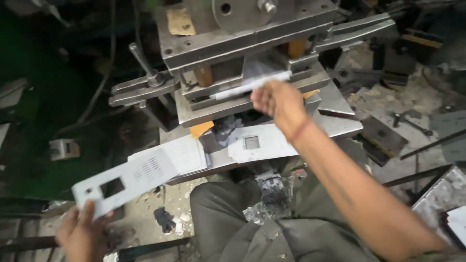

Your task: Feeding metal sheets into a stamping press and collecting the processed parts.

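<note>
A single head-worn camera looks steeply down and forward from above the person's lap. It sits close: the right hand (277, 101) reaches out near the middle of the view, and the left hand (82, 233) shows at the lower left edge. Beyond the right hand the press (242, 43) fills the upper centre, cut off by the top edge. Below both hands the person's knees (228, 213) and the floor (398, 97) close the view.
</note>
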